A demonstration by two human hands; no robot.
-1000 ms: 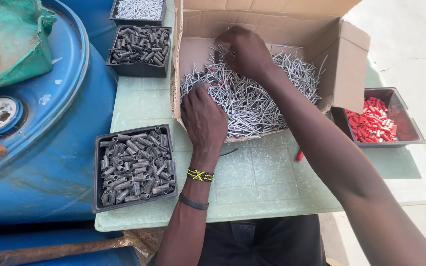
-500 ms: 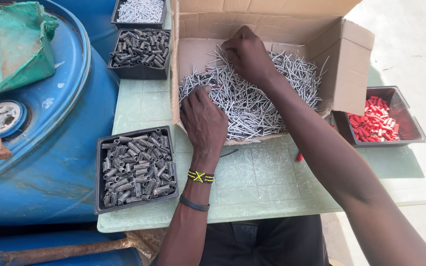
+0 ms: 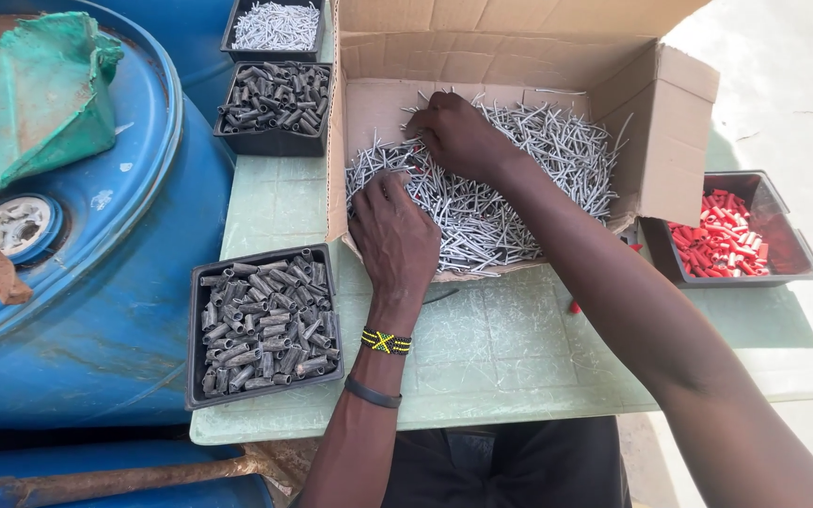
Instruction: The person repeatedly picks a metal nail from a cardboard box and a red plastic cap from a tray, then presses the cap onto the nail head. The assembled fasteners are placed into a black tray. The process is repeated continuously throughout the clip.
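Note:
An open cardboard box [image 3: 679, 141] lies on the pale green table [image 3: 510, 348], filled with a heap of thin grey metal nails [image 3: 548, 160]. My left hand [image 3: 392, 235] rests palm down on the near left of the heap, fingers curled into the nails. My right hand [image 3: 458, 136] reaches across to the back left of the heap, fingers bent down among the nails. What each hand grips is hidden by the fingers. A yellow-green bead bracelet and a black band sit on my left wrist.
A black tray of grey plastic plugs [image 3: 265, 325] sits left of my left arm; a second one [image 3: 275, 103] and a tray of nails [image 3: 275, 23] stand behind. A tray of red plugs [image 3: 722, 235] is at right. A blue drum [image 3: 77, 282] with green cloth is at left.
Both hands have shifted slightly within the nail heap; my right hand moved a little toward the left back of the box. The view has drifted a bit.

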